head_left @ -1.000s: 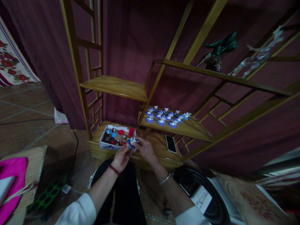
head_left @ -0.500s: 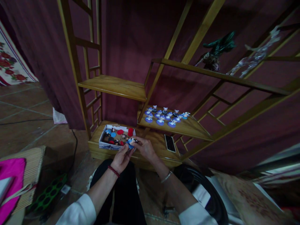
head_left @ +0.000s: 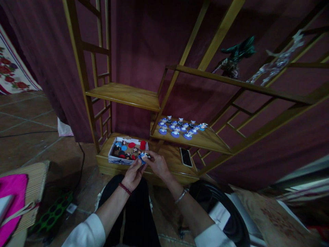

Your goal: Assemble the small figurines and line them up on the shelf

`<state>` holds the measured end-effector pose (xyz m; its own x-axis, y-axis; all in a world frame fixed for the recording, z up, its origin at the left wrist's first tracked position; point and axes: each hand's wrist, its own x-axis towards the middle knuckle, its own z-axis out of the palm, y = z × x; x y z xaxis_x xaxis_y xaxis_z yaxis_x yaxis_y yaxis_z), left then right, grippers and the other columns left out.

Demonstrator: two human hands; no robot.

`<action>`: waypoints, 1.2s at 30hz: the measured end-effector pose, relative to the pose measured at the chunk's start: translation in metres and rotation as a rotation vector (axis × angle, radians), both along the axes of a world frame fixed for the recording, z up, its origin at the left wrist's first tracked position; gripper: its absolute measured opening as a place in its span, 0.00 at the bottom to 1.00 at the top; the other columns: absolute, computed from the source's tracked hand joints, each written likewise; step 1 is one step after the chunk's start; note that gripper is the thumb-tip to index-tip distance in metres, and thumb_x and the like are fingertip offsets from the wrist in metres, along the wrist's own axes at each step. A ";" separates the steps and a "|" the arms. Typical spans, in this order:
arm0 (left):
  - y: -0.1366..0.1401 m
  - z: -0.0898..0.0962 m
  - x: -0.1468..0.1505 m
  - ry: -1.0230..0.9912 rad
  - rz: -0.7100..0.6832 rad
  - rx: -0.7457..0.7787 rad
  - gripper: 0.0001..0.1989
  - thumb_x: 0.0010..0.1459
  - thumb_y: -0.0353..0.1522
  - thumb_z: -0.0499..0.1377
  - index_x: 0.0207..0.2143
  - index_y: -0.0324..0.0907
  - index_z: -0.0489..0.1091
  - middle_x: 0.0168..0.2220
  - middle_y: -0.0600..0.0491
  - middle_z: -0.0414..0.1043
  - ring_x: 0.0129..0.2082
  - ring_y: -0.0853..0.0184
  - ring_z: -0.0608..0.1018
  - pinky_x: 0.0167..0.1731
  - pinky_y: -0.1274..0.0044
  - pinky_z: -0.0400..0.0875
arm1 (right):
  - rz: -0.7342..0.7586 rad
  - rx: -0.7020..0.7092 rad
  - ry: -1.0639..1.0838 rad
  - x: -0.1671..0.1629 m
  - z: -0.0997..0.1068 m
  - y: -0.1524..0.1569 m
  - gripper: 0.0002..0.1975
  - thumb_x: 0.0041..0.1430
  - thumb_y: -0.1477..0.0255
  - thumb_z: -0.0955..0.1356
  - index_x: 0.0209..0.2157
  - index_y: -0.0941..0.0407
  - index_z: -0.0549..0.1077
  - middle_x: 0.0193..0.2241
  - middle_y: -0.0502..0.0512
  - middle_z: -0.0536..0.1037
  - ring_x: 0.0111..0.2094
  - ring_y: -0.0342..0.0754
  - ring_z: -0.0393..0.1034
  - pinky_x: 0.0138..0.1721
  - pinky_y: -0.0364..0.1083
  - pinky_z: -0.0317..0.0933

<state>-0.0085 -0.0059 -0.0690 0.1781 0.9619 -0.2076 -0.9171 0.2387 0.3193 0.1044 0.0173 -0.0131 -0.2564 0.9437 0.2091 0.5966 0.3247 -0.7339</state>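
A small figurine (head_left: pixel 144 156) with a blue base is held between both hands, just over the near right corner of a cardboard box. My left hand (head_left: pixel 133 174) grips it from below at the base. From the right, the fingers of my right hand (head_left: pixel 157 164) close on its upper part. In the box (head_left: pixel 115 159) lie several loose figurines and red and blue round discs. On the raised shelf to the right stand several purple-based figurines (head_left: pixel 175 131), some dark figurines (head_left: pixel 180 121) behind them and one with a light-blue base (head_left: pixel 203 126).
The wooden display rack (head_left: pixel 123 94) has open frames and posts around its shelves. A phone (head_left: pixel 186 157) lies on the lower shelf. Higher up are a green sculpture (head_left: pixel 238 55) and a clear one (head_left: pixel 279 65). A black round object (head_left: pixel 218 206) stands at right.
Both hands keep hold of the figurine at almost the same spot. The right hand has shifted slightly to the left, and the view has moved a little.
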 end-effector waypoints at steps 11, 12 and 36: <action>0.001 -0.006 0.003 0.021 0.020 0.027 0.10 0.47 0.24 0.59 0.35 0.39 0.71 0.37 0.52 0.73 0.40 0.71 0.73 0.49 0.75 0.61 | -0.127 0.026 -0.163 -0.004 0.004 -0.007 0.11 0.50 0.65 0.64 0.37 0.49 0.69 0.29 0.46 0.75 0.29 0.42 0.69 0.30 0.38 0.61; 0.001 -0.006 0.003 0.024 0.022 0.019 0.10 0.47 0.24 0.59 0.34 0.40 0.71 0.37 0.53 0.73 0.40 0.71 0.73 0.49 0.75 0.61 | -0.139 0.021 -0.172 -0.004 0.005 -0.008 0.11 0.49 0.65 0.64 0.37 0.49 0.69 0.29 0.46 0.75 0.29 0.42 0.69 0.30 0.38 0.61; -0.005 -0.003 0.003 0.029 -0.006 -0.004 0.09 0.47 0.24 0.58 0.33 0.40 0.71 0.36 0.53 0.73 0.38 0.72 0.73 0.48 0.75 0.62 | -0.021 0.064 -0.110 0.003 0.000 -0.007 0.13 0.50 0.69 0.64 0.41 0.50 0.69 0.38 0.49 0.74 0.37 0.43 0.68 0.39 0.42 0.61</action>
<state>-0.0054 -0.0104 -0.0722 0.1772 0.9601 -0.2162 -0.9060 0.2449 0.3452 0.1073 0.0106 -0.0135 -0.2612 0.9347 0.2411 0.6797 0.3555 -0.6416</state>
